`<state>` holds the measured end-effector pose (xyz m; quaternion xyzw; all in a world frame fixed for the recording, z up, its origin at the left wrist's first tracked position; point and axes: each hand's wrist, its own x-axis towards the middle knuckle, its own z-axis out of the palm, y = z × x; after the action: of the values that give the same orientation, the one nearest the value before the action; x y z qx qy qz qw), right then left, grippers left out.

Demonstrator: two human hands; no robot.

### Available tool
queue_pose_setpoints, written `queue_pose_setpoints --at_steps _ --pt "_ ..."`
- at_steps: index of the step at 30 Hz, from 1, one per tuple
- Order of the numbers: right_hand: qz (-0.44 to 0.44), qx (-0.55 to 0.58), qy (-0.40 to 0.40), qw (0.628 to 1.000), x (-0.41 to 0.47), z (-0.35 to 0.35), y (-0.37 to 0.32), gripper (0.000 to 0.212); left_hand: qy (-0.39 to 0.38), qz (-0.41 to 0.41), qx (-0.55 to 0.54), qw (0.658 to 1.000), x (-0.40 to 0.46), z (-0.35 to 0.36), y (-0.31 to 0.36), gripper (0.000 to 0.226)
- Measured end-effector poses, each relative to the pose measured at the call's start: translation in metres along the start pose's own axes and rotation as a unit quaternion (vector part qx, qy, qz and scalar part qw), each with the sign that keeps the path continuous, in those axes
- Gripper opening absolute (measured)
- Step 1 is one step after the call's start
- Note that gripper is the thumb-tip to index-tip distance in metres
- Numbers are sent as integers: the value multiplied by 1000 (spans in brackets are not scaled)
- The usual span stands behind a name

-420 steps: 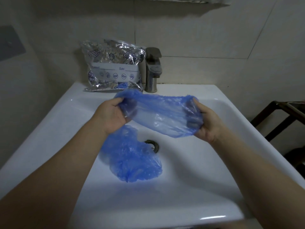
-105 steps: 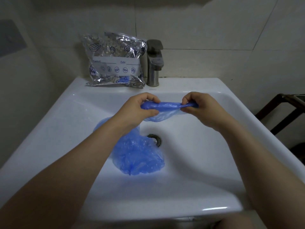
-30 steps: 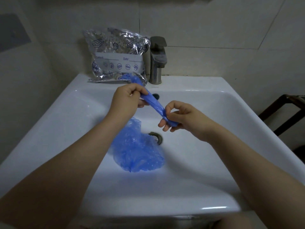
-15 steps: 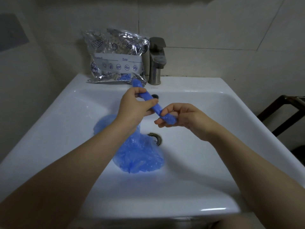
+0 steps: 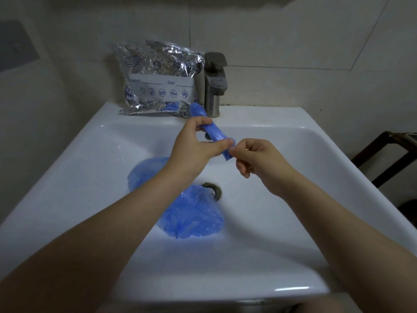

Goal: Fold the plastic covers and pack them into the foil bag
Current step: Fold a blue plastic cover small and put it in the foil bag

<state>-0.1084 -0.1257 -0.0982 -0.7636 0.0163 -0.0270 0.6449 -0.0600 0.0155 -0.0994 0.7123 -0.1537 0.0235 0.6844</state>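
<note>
Two plastic covers (image 5: 212, 129) (image 5: 191, 213), one foil bag (image 5: 158, 80).

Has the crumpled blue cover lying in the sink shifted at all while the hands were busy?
No. The loose cover still lies just left of the drain, as before.

Sink (image 5: 94, 154): white and glossy, a wide rectangular basin filling most of the view, light glinting off its near rim.
Drain (image 5: 213, 190): a metal ring down at the bottom of the basin, part of it hidden.
Tap (image 5: 214, 84): dull grey metal, square-headed, upright on the back ledge.
Wall (image 5: 293, 41): pale tiles behind, thin grout lines crossing.
Dark frame (image 5: 383, 154): slanted brown bars off at the right edge.
Grey panel (image 5: 15, 46): dim, on the left wall.
</note>
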Motion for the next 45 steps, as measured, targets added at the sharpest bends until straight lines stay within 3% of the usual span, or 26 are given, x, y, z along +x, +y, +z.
queue_pose_setpoints --at_steps 4,7,8,10,15,20,25,27,30,35,39,42,45 --pt "-41 -50 35 997 2 7 1 20 -8 11 9 1000 -1 1 1 42" --pt "-124 -73 43 989 1 4 -2 26 -13 -50 -97 994 3 -1 2 33" --pt "-181 -136 34 973 0 -2 -4 35 -20 -85 -140 986 4 -2 3 30" --pt "-294 -298 6 908 1 -14 -4 48 -32 -135 -199 970 6 -4 5 24" --pt "-393 -486 37 780 4 -15 -5 31 -61 -153 -231 959 7 -8 7 21" --pt "-420 -528 40 737 5 -5 -3 31 -81 -159 -192 965 6 -10 5 22" --pt "-405 -519 49 751 2 -5 -4 29 -61 -163 -155 972 6 -5 1 7" --pt "-397 -523 40 753 3 -7 -2 30 -56 -150 -109 981 7 -4 -2 11" --pt "-353 -462 28 813 5 -5 3 29 -74 -136 -104 982 7 -4 -5 15" --pt "-246 -345 38 905 8 -2 8 6 -80 -101 -59 990 7 -2 -7 21" --pt "-124 -207 45 969 9 0 7 15 -100 -90 -36 990 5 -2 -4 24" --pt "-94 -154 52 982 8 -1 6 13 -78 -69 6 995 3 0 -5 24" --pt "-119 -202 53 971 8 0 4 15 -43 -38 87 994 1 2 -4 19"
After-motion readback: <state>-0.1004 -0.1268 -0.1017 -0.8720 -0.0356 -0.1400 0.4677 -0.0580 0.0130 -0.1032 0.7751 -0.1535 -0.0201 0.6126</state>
